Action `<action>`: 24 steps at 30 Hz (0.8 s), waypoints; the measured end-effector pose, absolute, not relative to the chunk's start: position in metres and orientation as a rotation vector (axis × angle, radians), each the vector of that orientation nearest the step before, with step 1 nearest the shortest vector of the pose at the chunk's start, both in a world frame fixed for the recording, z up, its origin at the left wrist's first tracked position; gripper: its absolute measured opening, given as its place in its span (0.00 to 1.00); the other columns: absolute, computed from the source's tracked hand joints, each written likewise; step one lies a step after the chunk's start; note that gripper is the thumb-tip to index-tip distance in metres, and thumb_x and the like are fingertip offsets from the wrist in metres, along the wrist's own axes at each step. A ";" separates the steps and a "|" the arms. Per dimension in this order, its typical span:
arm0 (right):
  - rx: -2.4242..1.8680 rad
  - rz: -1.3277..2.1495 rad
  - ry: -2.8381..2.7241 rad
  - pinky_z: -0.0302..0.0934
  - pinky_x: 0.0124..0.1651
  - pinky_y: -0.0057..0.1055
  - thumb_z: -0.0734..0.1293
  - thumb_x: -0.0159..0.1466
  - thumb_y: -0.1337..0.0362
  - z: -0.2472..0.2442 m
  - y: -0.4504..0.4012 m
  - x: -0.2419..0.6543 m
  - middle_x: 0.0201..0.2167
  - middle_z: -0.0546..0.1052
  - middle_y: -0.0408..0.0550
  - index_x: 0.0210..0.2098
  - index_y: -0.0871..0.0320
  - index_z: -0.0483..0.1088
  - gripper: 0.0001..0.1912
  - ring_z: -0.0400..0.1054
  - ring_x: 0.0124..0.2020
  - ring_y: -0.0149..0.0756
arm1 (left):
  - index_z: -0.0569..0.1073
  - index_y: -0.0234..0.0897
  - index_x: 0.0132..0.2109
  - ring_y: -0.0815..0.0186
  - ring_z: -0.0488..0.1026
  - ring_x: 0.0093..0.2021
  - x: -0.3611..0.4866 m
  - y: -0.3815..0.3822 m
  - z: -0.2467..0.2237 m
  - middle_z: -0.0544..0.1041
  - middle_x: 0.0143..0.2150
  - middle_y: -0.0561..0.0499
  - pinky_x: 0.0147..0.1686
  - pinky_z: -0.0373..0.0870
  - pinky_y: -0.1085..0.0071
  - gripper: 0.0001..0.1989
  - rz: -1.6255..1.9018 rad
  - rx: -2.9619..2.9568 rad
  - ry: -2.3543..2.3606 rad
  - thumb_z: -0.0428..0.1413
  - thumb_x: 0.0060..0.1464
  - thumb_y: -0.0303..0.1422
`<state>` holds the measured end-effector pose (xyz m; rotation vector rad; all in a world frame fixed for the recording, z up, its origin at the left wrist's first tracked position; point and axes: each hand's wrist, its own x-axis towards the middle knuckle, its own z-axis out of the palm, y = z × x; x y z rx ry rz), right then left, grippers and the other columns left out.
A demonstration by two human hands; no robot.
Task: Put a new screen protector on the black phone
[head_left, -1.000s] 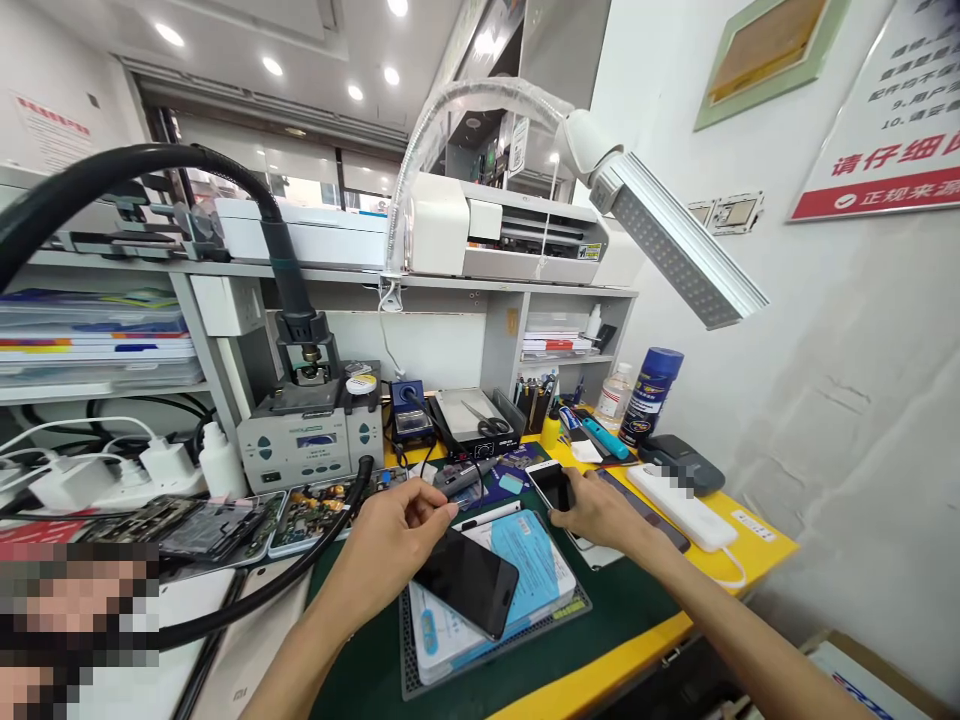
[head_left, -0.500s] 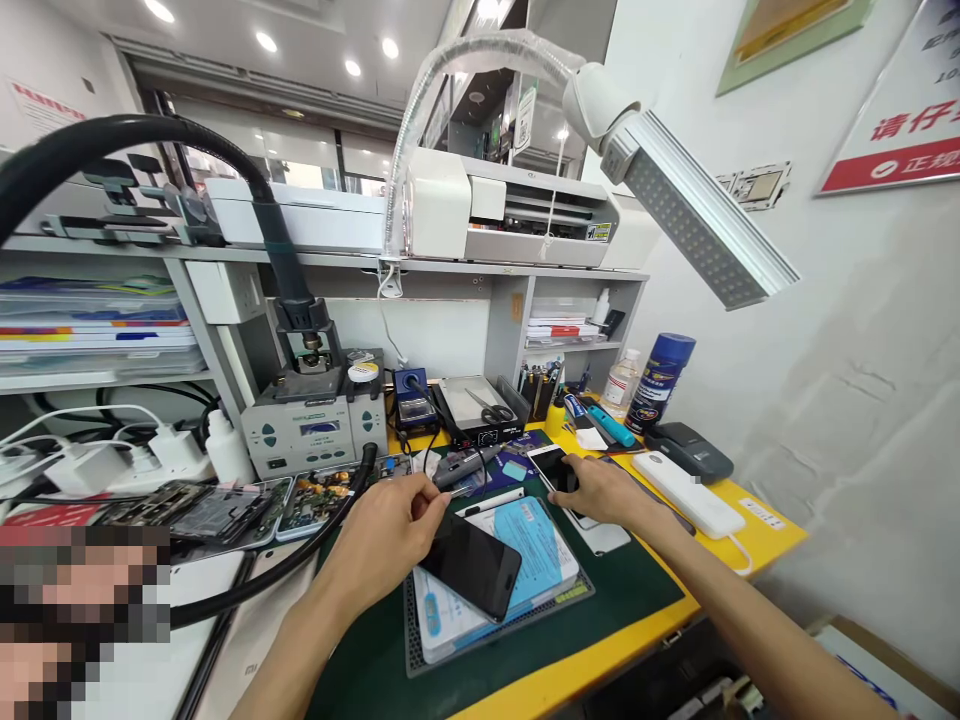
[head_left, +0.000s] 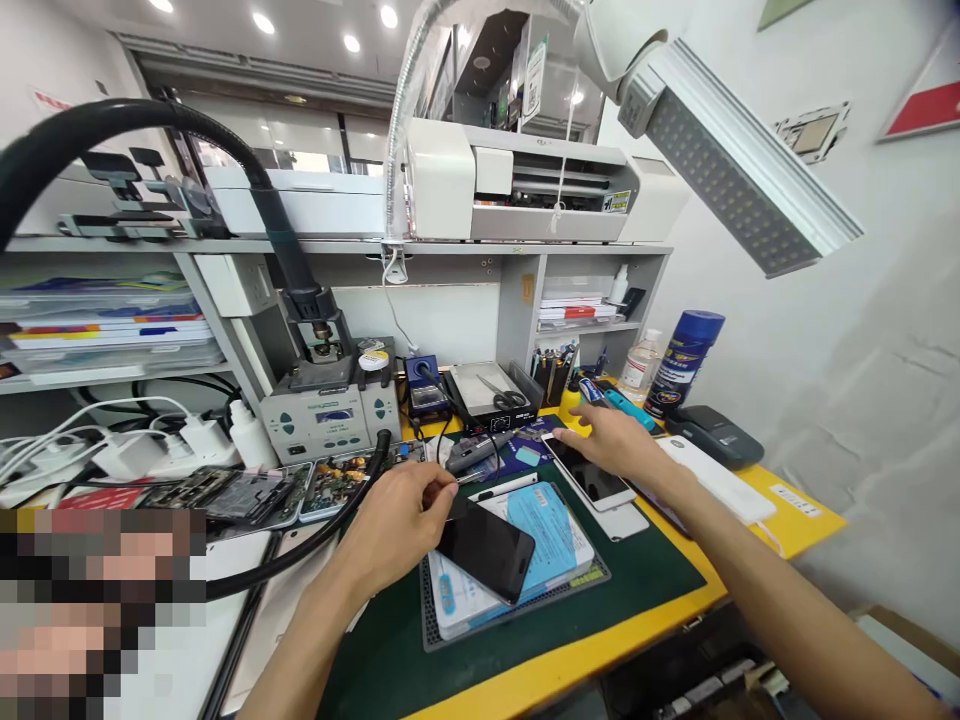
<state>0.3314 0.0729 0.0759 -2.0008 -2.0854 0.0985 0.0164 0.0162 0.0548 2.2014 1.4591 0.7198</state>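
Note:
My left hand (head_left: pixel 405 515) is closed in a pinch at the far left corner of a black phone (head_left: pixel 489 550). A thin silvery tool (head_left: pixel 471 478) sticks out of its fingertips, too small to name surely. The black phone lies screen up on a blue and white box (head_left: pixel 551 525). My right hand (head_left: pixel 611 438) is over the far end of a white-framed phone (head_left: pixel 592 480), fingers stretched forward and apart, with nothing seen in them. Past those fingers stand a yellow bottle (head_left: pixel 570 402) and a blue and white tube (head_left: pixel 590 390).
A white pen (head_left: pixel 508 488) lies behind the box on the green mat (head_left: pixel 645 575). A rework station (head_left: pixel 326 415) with a black hose stands left, near opened phone boards (head_left: pixel 341 485). Scissors (head_left: pixel 506 395) rest on a heating plate. A lamp (head_left: pixel 750 160) hangs overhead at right.
My right hand has moved off the side of the white-framed phone toward its far end, fingers reaching forward. My left hand keeps its pinch by the black phone. The view has shifted slightly.

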 end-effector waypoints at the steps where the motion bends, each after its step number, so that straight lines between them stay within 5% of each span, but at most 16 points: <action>1: -1.932 0.133 -2.082 0.67 0.56 0.50 0.66 0.72 0.54 0.080 0.076 0.328 0.53 0.76 0.54 0.55 0.59 0.72 0.18 0.73 0.52 0.45 | 0.76 0.42 0.44 0.59 0.75 0.42 0.016 0.015 0.056 0.79 0.42 0.49 0.41 0.67 0.64 0.14 0.712 2.199 1.448 0.48 0.65 0.41; 4: -1.739 0.292 -2.069 0.71 0.49 0.43 0.65 0.73 0.55 0.083 0.086 0.312 0.45 0.79 0.49 0.48 0.59 0.74 0.14 0.76 0.43 0.39 | 0.76 0.44 0.52 0.56 0.74 0.53 0.013 0.011 0.060 0.78 0.54 0.48 0.51 0.69 0.61 0.16 0.604 2.203 1.387 0.52 0.62 0.42; 7: -1.617 0.442 -2.003 0.73 0.41 0.36 0.65 0.74 0.55 0.073 0.094 0.292 0.38 0.79 0.46 0.45 0.61 0.74 0.15 0.76 0.35 0.35 | 0.70 0.45 0.63 0.50 0.64 0.67 0.011 0.005 0.068 0.68 0.68 0.47 0.65 0.62 0.55 0.28 0.369 2.247 1.281 0.58 0.56 0.42; 12: -1.460 0.694 -1.969 0.71 0.34 0.32 0.64 0.73 0.51 0.056 0.091 0.279 0.29 0.77 0.41 0.35 0.62 0.74 0.20 0.73 0.28 0.32 | 0.61 0.42 0.71 0.47 0.50 0.74 0.013 0.004 0.081 0.57 0.74 0.46 0.72 0.49 0.52 0.42 0.081 2.386 1.265 0.61 0.48 0.37; 17: -1.280 1.053 -2.066 0.63 0.24 0.25 0.63 0.73 0.51 0.058 0.075 0.291 0.19 0.74 0.40 0.27 0.60 0.73 0.24 0.68 0.18 0.28 | 0.61 0.35 0.70 0.38 0.69 0.61 0.004 0.018 0.071 0.67 0.67 0.33 0.54 0.70 0.52 0.51 0.271 1.946 1.637 0.60 0.47 0.60; 20: -1.237 1.179 -2.074 0.57 0.17 0.23 0.62 0.72 0.50 0.058 0.069 0.294 0.21 0.77 0.43 0.27 0.60 0.74 0.23 0.69 0.18 0.30 | 0.65 0.30 0.66 0.42 0.75 0.49 0.001 0.022 0.056 0.76 0.54 0.33 0.43 0.72 0.57 0.53 0.368 1.741 1.661 0.63 0.43 0.61; 24: -1.193 1.309 -2.067 0.58 0.14 0.23 0.64 0.69 0.47 0.053 0.064 0.290 0.27 0.80 0.48 0.31 0.60 0.76 0.22 0.68 0.16 0.30 | 0.71 0.31 0.57 0.56 0.75 0.43 0.007 0.021 0.042 0.77 0.45 0.43 0.37 0.70 0.67 0.40 0.544 1.624 1.645 0.64 0.47 0.56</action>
